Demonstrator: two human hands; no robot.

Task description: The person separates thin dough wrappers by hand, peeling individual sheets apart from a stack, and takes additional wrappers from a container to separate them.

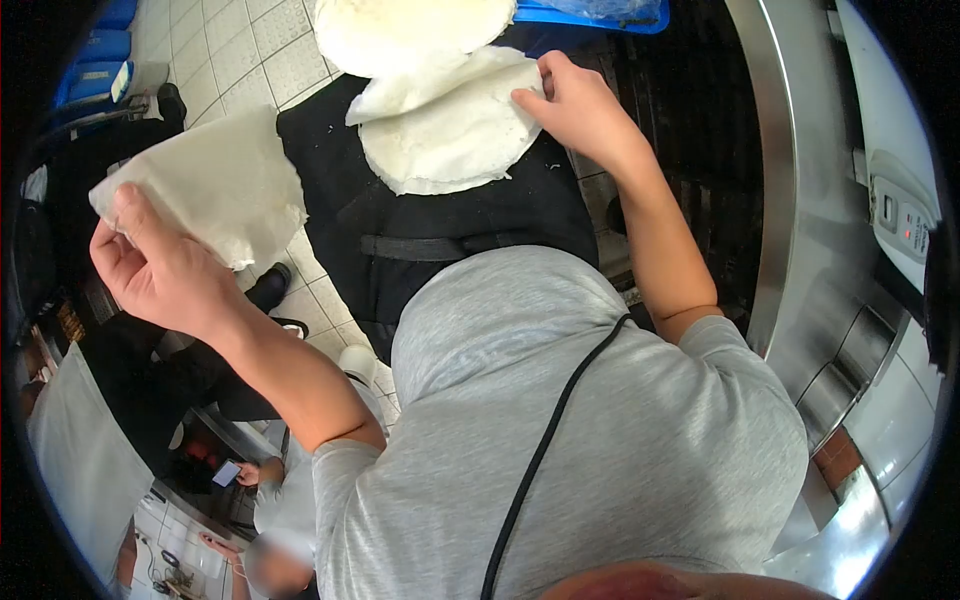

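My left hand (165, 260) is closed on a thin, pale flatbread sheet (225, 170), pinched between thumb and fingers. The sheet hangs out to the left, its torn edge facing my lap. My right hand (580, 105) pinches the right edge of a round white flatbread (450, 145) over my black-clothed lap (400, 220). The upper layer there is partly folded over, and I cannot tell how many layers lie under it. Just beyond is another round flatbread (410, 30), cut off by the top of the view.
A blue container (600, 12) with plastic in it stands at the top. On the right are a metal counter edge (790, 180) and an appliance with a small panel (900, 215). At lower left another person (285, 500) is near a hand holding a phone (227, 473). Tiled floor (270, 45) shows behind.
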